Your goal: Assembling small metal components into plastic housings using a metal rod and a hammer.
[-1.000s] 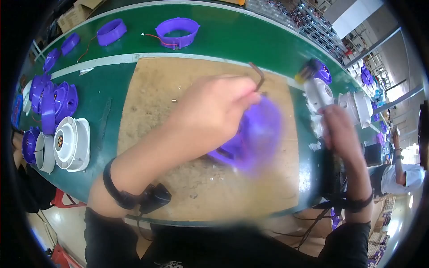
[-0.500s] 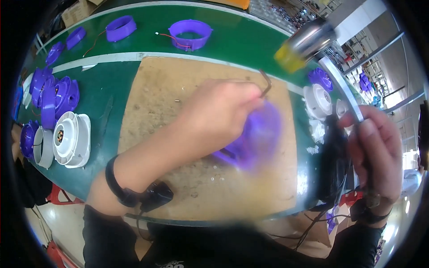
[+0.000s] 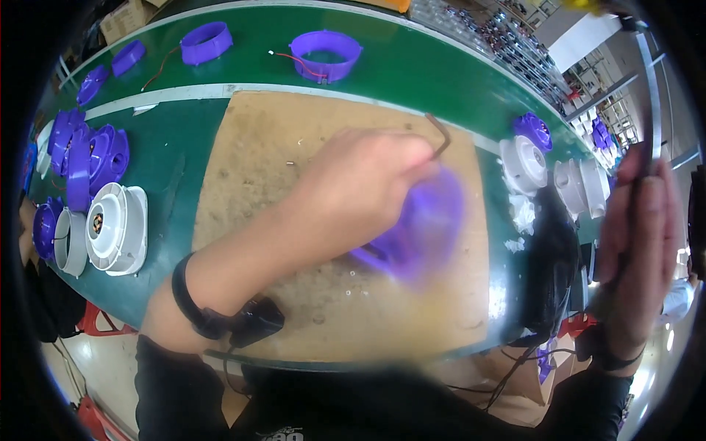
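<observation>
Over the board, my left hand (image 3: pixel 360 176) is closed on a bent metal rod shaped like a hex key (image 3: pixel 443 136), its short bent end sticking up past the fingers. Just beneath and beside that hand is a purple plastic part (image 3: pixel 434 220), blurred and partly hidden. The rod's lower end is covered by the hand, so I cannot tell whether it touches the part. Raised at the right, my right hand (image 3: pixel 640 242) grips a hammer by its handle (image 3: pixel 653 103). Only a sliver of the hammer's head shows at the top edge.
Under my left hand lies a worn brown board (image 3: pixel 257 169) on a green table (image 3: pixel 173 169). Purple rings (image 3: pixel 327 70) stand along the back. White round housings (image 3: pixel 118 228) and purple ones sit at the left, with more white housings (image 3: pixel 523 163) at the right beside a black object (image 3: pixel 551 264).
My right hand has swung the hammer up and to the right, taking its head nearly out of view. My left hand and the purple part have stayed almost still.
</observation>
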`<state>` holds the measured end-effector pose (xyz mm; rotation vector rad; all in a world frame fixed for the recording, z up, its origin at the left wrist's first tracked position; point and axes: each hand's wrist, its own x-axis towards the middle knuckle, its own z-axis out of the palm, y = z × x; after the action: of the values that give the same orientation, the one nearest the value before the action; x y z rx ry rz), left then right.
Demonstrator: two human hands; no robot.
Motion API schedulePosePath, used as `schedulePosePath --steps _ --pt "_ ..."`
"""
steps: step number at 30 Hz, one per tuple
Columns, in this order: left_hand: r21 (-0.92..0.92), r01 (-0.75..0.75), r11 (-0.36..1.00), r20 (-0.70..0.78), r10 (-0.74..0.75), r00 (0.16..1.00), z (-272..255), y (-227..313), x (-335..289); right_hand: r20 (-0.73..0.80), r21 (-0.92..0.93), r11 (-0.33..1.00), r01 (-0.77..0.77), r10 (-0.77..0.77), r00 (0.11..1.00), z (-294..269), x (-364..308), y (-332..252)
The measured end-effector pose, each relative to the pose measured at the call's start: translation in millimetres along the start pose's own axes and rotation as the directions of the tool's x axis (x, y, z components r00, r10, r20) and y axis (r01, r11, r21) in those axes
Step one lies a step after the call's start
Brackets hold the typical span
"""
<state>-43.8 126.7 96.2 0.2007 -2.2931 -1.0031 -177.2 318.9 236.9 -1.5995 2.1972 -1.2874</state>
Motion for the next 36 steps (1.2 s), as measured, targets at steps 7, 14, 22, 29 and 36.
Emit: schedulePosePath --steps 7,14,22,29,36 --pt "-0.030 0.044 0.999 -0.020 -0.045 0.999 3 -9 -5 -0.046 -0.029 0.993 -0.111 0.110 0.993 4 -3 -7" --pt "-0.015 0.034 0.999 -0.004 -0.034 0.999 3 -11 -3 0.338 -0.351 0.931 -0.098 0.224 0.914 -2 -1 -8" --pt "0.028 0.087 0.996 -0.034 -0.086 0.996 2 -10 -4 0.304 -0.328 0.945 0.017 0.089 0.948 11 7 11" --pt "-0.008 0.108 0.994 -0.065 -0.108 0.992 2 -13 1 0.021 0.020 1.000 -0.021 0.021 1.000 7 25 -7" --pt "0.090 -0.009 0.996 -0.124 0.020 0.992 7 -23 -3 0.005 -0.195 0.968 -0.158 0.162 0.987 18 13 -18"
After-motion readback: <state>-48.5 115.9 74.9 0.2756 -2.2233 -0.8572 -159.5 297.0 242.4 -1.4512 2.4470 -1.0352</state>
